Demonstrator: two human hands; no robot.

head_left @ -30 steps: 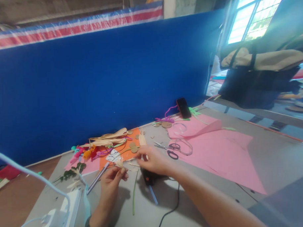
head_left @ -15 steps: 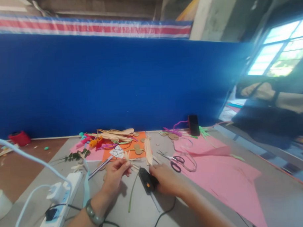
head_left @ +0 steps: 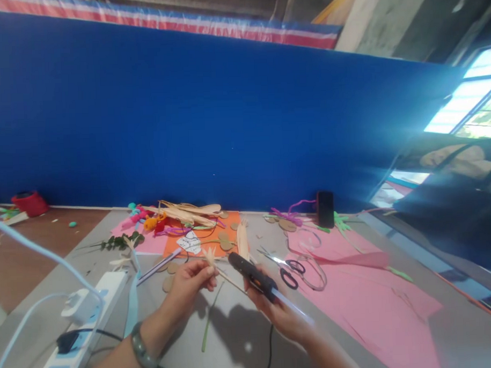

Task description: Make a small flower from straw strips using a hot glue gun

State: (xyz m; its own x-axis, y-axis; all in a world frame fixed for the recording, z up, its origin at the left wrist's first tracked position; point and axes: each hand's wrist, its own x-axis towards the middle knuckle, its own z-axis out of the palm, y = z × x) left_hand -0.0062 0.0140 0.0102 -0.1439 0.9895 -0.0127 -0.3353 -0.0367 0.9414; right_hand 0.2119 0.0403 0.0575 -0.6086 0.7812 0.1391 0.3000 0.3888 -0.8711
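A small pale flower-like piece of dried husk (head_left: pixel 210 255) is pinched between the thumb and fingers of my left hand (head_left: pixel 191 282). From it a thin straw-coloured stem (head_left: pixel 232 282) slants down to the right, under the glue gun. My right hand (head_left: pixel 274 309) is wrapped round a black hot glue gun (head_left: pixel 254 276), its nozzle pointing up and left near the flower, apart from it as far as I can see. A clear glue stick (head_left: pixel 293 307) juts from the gun's back. On the table below lies a green strip (head_left: pixel 208 325).
Black-handled scissors (head_left: pixel 286 268) lie right of the gun, beside pink paper (head_left: pixel 366 303). A white power strip (head_left: pixel 91 323) with cords stands at left. Husks (head_left: pixel 190 211) and orange paper (head_left: pixel 175 252) lie behind, near a blue partition (head_left: pixel 211 115). A phone (head_left: pixel 325 209) leans there.
My right hand has picked the glue gun up off the table and tilted it, nozzle toward the left hand. My left hand still pinches the husk flower. The camera view has tilted and shifted.
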